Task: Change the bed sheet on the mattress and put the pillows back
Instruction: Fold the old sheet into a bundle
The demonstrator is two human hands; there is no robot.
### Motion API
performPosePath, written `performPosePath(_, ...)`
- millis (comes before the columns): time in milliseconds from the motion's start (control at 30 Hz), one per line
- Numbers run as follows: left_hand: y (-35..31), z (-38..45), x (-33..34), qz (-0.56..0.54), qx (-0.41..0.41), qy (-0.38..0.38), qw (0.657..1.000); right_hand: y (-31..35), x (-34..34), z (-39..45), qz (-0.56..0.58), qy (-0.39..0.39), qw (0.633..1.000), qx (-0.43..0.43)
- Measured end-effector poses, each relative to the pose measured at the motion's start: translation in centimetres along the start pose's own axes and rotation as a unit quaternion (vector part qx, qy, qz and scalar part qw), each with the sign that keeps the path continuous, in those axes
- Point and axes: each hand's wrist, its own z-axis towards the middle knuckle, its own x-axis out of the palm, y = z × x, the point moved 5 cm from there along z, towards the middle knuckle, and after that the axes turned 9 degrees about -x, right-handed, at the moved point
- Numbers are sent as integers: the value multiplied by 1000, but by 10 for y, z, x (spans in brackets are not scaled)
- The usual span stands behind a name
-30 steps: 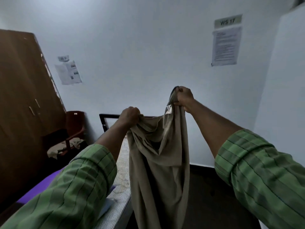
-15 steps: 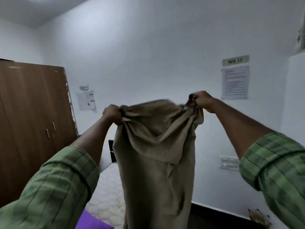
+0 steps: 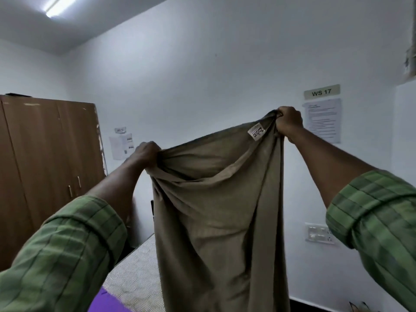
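**Sheet held aloft between two fists**

The right hand (image 3: 290,124) is raised high, its fingers curled tight round a bunched corner of the olive-brown bed sheet (image 3: 216,210). The left hand (image 3: 146,155) sits lower and to the left, likewise clenched on a gathered handful of the sheet's top edge. Between the two fists the upper edge sags in a shallow curve, and the rest of the cloth hangs straight down in long folds, out past the bottom of the view. A small white label (image 3: 256,133) reading "Zodiac" is sewn near the corner just beside the right hand.

Both forearms are bare, with green checked sleeves (image 3: 67,255) rolled back above them.

Below and behind the hanging sheet, to its left, lies the mattress (image 3: 135,278), its striped grey ticking uncovered where it shows. A purple cloth (image 3: 105,302) lies at the mattress's near edge, at the bottom of the view; what it is cannot be told.

Further out, a brown wooden wardrobe (image 3: 45,172) stands against the left wall, with a paper notice (image 3: 121,143) pinned beside it. On the right of the far wall hang a "WS 17" sign (image 3: 322,92) and a printed sheet (image 3: 322,119) under it, and lower down a white switch plate (image 3: 320,234). A tube light (image 3: 59,6) glows on the ceiling.
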Motion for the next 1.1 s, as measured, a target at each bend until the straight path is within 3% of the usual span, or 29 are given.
performPosePath(67,3,-2,4,29,12,33,999,0,3,-1,38,18,999,18)
performPosePath(333,3,-21,33,61,58,141,986,-2,41,-24,137,273,950,68)
performPosePath(400,-1,-19,34,34,42,101,993,-6,36,-16,71,177,981,32)
performPosePath(433,-5,-17,31,1,28,53,998,-11,30,-10,35,98,994,18)
performPosePath(467,-6,-14,28,-38,14,3,999,-12,28,-8,27,74,997,13)
performPosePath(533,-9,-10,26,-96,-6,-34,995,-5,44,-16,58,199,978,-5)
performPosePath(567,-12,-11,27,-119,-11,-29,992,-2,50,-19,60,224,973,-6)
performPosePath(600,-15,-12,28,-151,-24,-27,988,2,49,-17,67,184,981,4)
performPosePath(667,-17,-16,27,-198,-51,-80,976,6,28,-10,45,-5,999,17)
performPosePath(700,-18,-17,26,-207,-50,-98,972,9,26,-10,60,-19,998,21)
performPosePath(767,-26,-17,32,-206,2,-39,978,17,39,-15,57,78,995,-24)
performPosePath(800,-27,-16,34,-210,14,-19,977,19,41,-15,60,83,994,-35)
performPosePath(867,-26,-16,25,-237,-4,-52,970,19,34,-11,78,37,996,-7)
performPosePath(900,-26,-16,18,-241,-13,-83,967,24,34,-14,85,58,995,0)
performPosePath(967,-33,-18,14,-231,3,-61,971,32,47,-25,98,143,985,-14)
performPosePath(1067,-42,-21,7,-235,21,-55,970,44,46,-29,97,62,993,3)
performPosePath(1100,-44,-20,0,-248,21,-70,966,53,51,-31,121,98,988,4)
